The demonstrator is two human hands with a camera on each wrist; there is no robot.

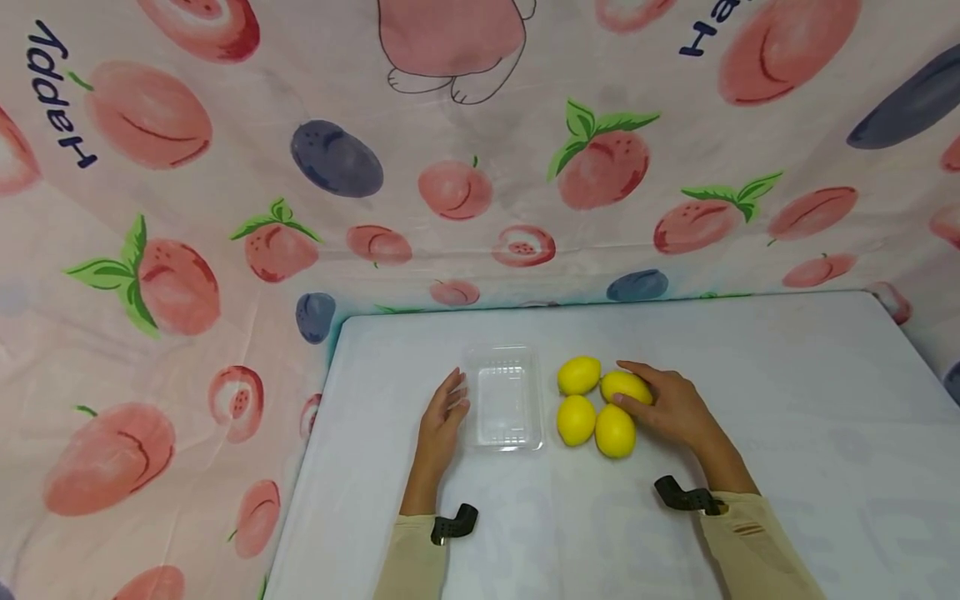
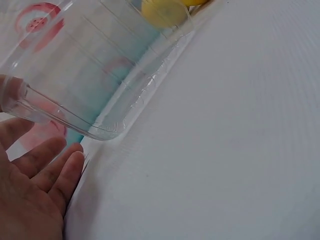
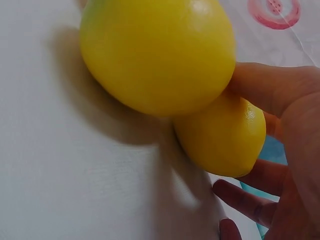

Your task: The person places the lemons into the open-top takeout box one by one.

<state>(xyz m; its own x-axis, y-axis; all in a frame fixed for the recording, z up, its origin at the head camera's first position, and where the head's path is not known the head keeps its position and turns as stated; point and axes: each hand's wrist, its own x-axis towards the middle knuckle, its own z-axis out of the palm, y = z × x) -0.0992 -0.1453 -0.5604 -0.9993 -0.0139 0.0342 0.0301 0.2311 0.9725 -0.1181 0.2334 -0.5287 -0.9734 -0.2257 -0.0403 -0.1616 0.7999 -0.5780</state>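
Currently, the right hand (image 1: pixel 671 408) pinches 1 lemon (image 1: pixel 625 385) — the left hand (image 1: pixel 441 427), loosely spread, flanks a container (image 1: pixel 504 410).

Container (image 1: pixel 504 400) and lemons (image 1: pixel 576 421) obstructing, narrow gap between

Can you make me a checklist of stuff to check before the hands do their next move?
1. Right hand has its fingers round the back right lemon: ok.
2. That grip is firm enough to lift: cannot tell.
3. That lemon has lots of room around it: not ok, the other lemons crowd close.
4. Clear plastic container rests on the white table: ok.
5. No lemon is inside the container: ok, all four are beside it.
6. Left hand steadies the container: cannot tell, it is right by the edge.
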